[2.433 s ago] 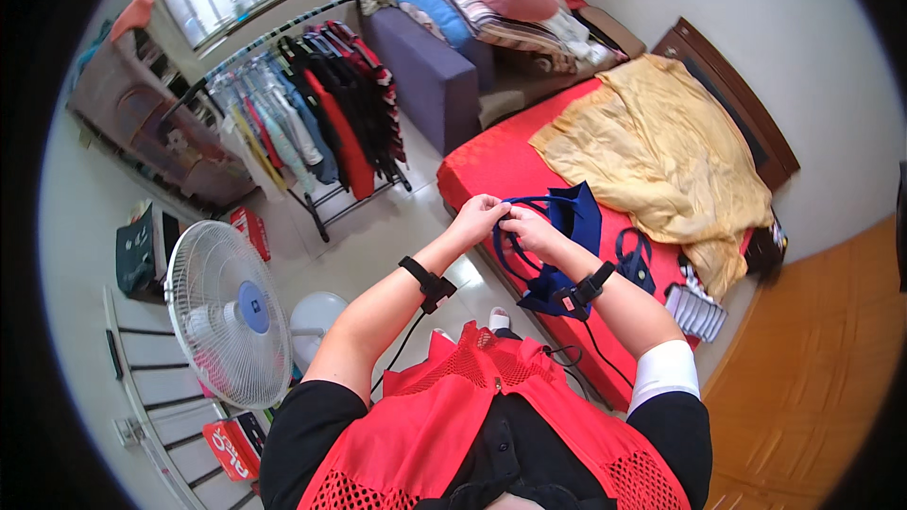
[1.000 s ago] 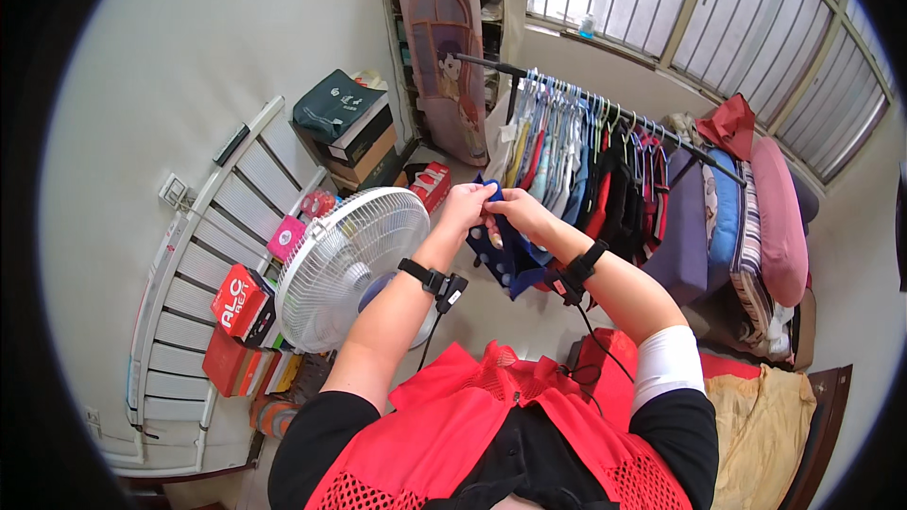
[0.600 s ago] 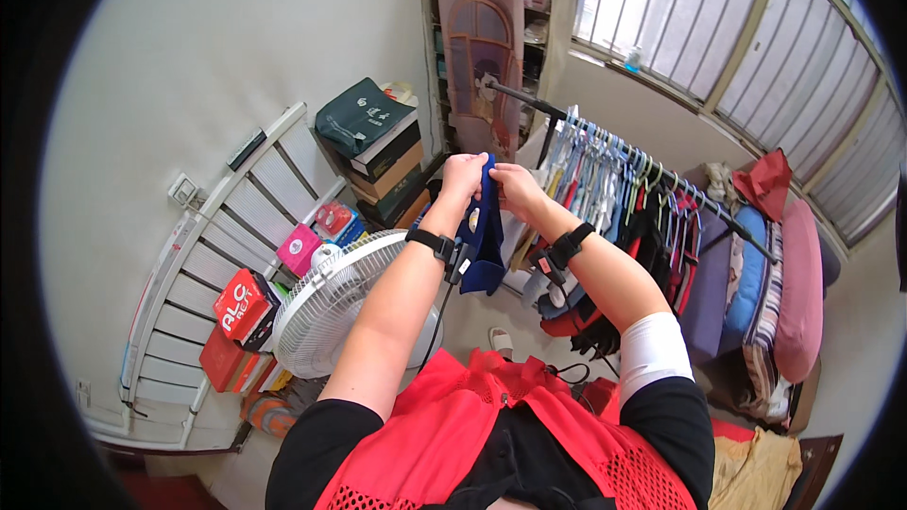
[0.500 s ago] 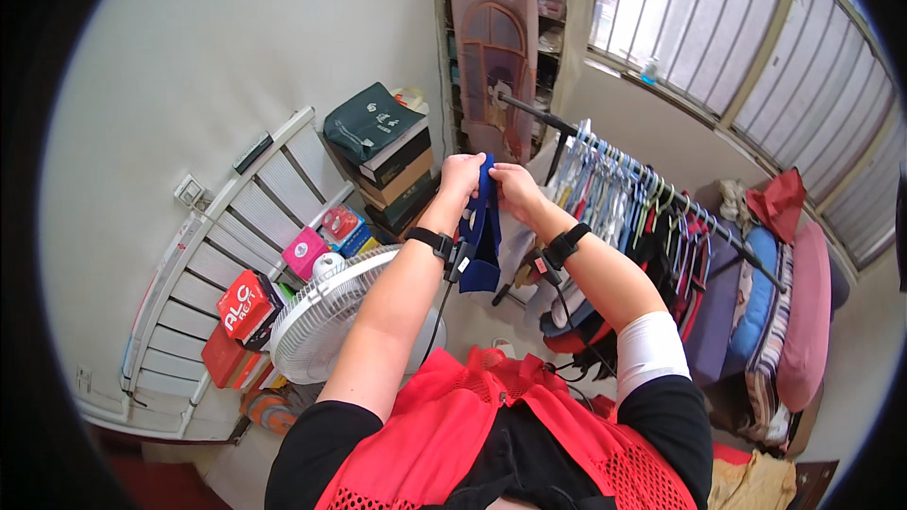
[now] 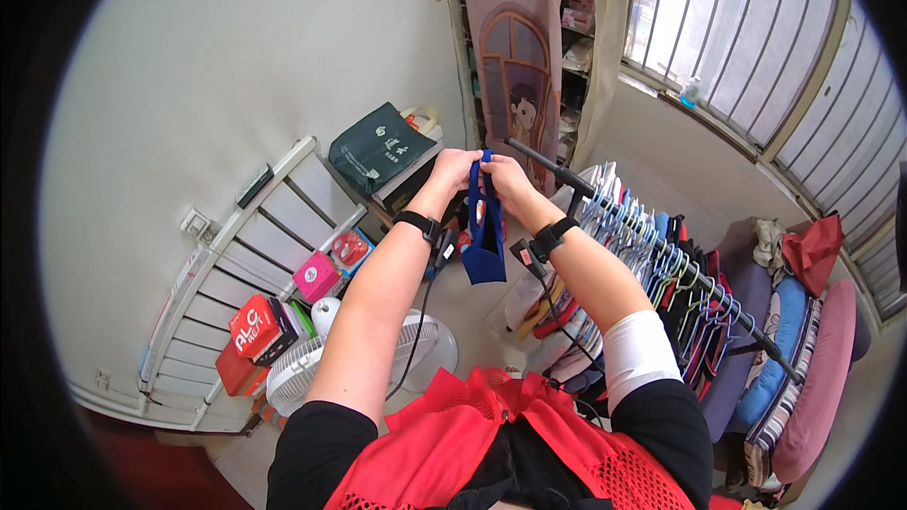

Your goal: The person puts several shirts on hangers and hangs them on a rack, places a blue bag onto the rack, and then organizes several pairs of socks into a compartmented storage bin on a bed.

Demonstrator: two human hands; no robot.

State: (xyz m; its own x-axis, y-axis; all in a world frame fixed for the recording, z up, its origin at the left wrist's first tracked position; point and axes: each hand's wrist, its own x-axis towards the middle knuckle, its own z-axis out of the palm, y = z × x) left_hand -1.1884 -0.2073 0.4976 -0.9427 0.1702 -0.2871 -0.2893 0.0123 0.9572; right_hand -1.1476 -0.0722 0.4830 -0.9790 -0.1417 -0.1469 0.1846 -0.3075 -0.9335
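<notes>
With both arms stretched out ahead, I hold up a blue cloth loop, narrow at the top and wider at its hanging lower end. Its exact kind is unclear. My left hand has its fingers closed on the top of the loop from the left. From the right, my right hand pinches the same top part, close beside the left. Between the two sides of the cloth there is a gap. Black bands with small devices sit on both wrists.
A dark green bag rests on stacked boxes ahead-left. Left of my arm stands a white fan, near a white bed frame and small boxes. On the right is a clothes rack with hangers, beside pillows.
The view has shifted, so the rack and fan appear in different places. Both hands still grip the blue cloth, whose sides now hang a little further apart.
</notes>
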